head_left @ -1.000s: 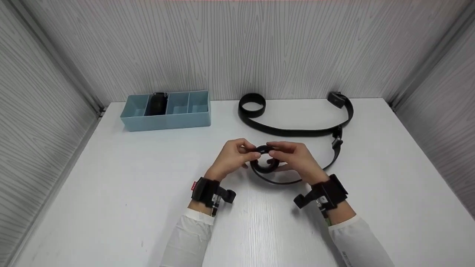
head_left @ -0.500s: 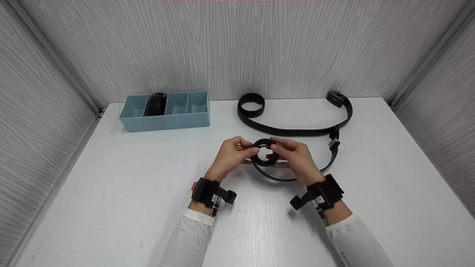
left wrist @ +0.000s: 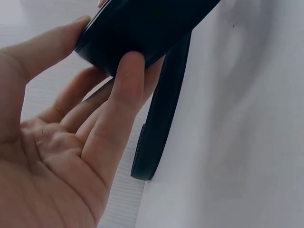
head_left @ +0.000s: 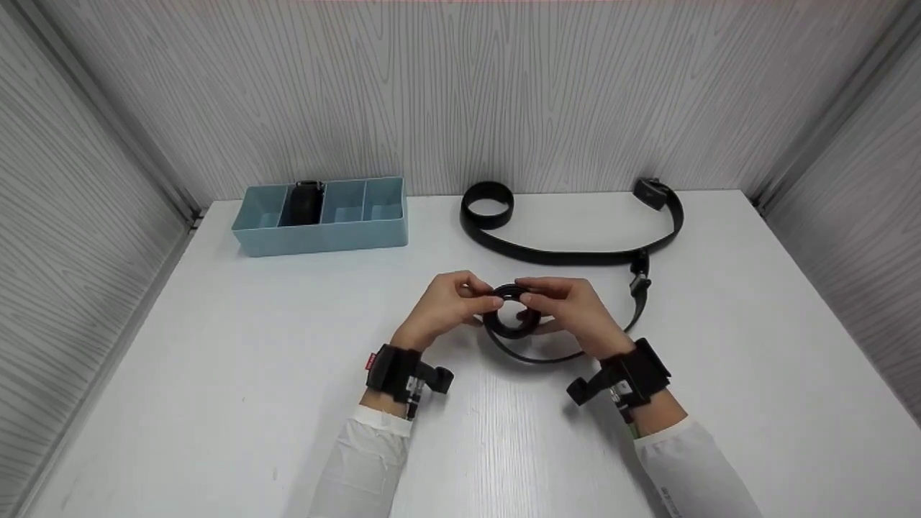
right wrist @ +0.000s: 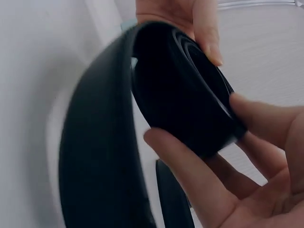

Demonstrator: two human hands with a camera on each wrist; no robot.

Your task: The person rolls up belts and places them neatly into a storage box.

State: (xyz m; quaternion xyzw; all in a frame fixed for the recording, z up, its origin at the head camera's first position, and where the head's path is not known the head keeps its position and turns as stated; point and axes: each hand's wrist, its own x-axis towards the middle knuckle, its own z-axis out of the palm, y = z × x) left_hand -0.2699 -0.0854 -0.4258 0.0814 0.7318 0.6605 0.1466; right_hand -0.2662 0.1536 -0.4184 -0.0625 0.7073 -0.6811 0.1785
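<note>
- The left hand and the right hand are meeting over the middle of the white surface, and both are gripping the rolled part of a black belt between thumb and curled fingers.
- The left wrist view is showing the thumb on top of the coil and the fingertips pressing on its outer wrap.
- The right wrist view is showing the right fingers cupping the coil from below, with the left hand's fingers pinching its far edge.
- The loose tail of this belt is trailing out from the coil toward 3 o'clock, curving along the surface and ending at a buckle.
- A second black belt is lying at about 1 o'clock from the hands, well apart from them, one end rolled into a ring near the back wall.
- A blue tray with compartments is sitting at about 11 o'clock, and a dark rolled item is resting in its second compartment from the left.
</note>
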